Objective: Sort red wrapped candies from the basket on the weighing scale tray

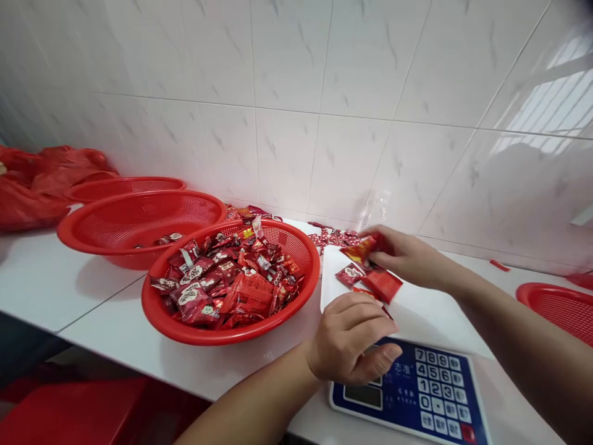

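Observation:
My right hand (401,256) pinches a red-and-yellow packet (359,251) over the white tray (430,312) of a weighing scale. Below it on the tray lie a dark red packet (348,274) and a bright red packet (383,285), with more packets partly hidden by my left hand. My left hand (354,337) hovers over the front of the tray and the blue keypad (428,389), fingers stretched, thumb apart, nothing visible in it. To its left stands a red plastic basket (231,337) heaped with small red wrapped packets (227,278).
Behind at left are a red basket (92,238) with a few packets and another red basket (157,181), beside red plastic bags (60,176). Loose packets (336,236) lie against the tiled wall (287,154). Another red basket (556,303) is at right, a red stool (74,411) below the table.

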{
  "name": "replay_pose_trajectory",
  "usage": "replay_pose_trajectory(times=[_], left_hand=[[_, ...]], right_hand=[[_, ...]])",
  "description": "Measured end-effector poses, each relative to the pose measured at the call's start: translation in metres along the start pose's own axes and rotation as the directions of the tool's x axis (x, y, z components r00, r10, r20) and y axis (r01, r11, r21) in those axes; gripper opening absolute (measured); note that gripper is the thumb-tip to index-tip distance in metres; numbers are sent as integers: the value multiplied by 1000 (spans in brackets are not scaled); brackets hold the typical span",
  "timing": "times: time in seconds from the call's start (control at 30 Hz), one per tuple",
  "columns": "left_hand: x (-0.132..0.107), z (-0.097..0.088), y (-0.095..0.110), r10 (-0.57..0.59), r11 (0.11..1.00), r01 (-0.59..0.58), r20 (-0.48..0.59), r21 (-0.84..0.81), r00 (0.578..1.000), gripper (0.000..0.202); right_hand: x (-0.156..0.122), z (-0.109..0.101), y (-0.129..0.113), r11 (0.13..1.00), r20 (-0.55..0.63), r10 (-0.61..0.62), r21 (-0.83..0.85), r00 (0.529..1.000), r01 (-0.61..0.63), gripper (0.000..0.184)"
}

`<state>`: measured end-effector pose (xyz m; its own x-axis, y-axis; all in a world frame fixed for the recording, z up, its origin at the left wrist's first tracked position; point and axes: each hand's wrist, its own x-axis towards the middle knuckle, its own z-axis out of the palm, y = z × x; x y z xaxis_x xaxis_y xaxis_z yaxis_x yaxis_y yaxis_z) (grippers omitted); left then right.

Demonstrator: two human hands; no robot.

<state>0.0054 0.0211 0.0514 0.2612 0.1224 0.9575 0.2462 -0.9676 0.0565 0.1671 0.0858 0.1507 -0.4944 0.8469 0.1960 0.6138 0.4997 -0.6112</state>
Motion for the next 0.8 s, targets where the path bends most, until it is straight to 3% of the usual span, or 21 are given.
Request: replay_pose_trajectory(times=[0.03, 0.1, 0.17, 0.23, 0.3, 0.4, 0.57, 0.67, 0.73, 0.8], left_hand=[[-1, 1, -1, -2, 1000, 2, -10, 5, 1000, 19], [-3, 1, -4, -3, 1000, 4, -44, 11, 999, 18], [-5, 1, -6, 11, 1000, -10, -98, 8, 995, 19], [-5, -1, -6, 38, 999, -38, -147, 3, 988, 20], [-4, -3, -5, 70, 998, -70, -171, 3, 983, 22], [-1, -5, -2, 98, 995, -96, -197, 17, 975, 26], [0, -6, -2, 101, 995, -95, -247, 36, 964, 27], [0, -6, -3, 87, 996, -81, -251, 34, 964, 27], [-1, -7, -3, 81, 997, -77, -249, 25, 965, 26], [-2, -7, -4, 72, 997, -66, -240, 30, 968, 25]], right_hand=[[12, 6, -12, 986, 55, -36, 166, 998, 27, 37], [37, 23, -32, 877, 179, -141, 480, 974, 38, 44], [60, 41, -45, 787, 247, -239, 616, 939, 39, 49], [83, 61, -48, 874, 292, -275, 473, 916, 111, 47], [104, 81, -44, 968, 353, -248, 111, 902, 223, 43], [126, 114, -33, 932, 451, -210, -175, 868, 316, 39], [141, 156, -29, 853, 562, -211, -293, 800, 431, 38], [144, 159, -31, 827, 581, -205, -327, 787, 457, 18], [144, 150, -31, 828, 570, -198, -338, 797, 447, 5], [141, 133, -32, 845, 546, -188, -333, 816, 418, 9]])
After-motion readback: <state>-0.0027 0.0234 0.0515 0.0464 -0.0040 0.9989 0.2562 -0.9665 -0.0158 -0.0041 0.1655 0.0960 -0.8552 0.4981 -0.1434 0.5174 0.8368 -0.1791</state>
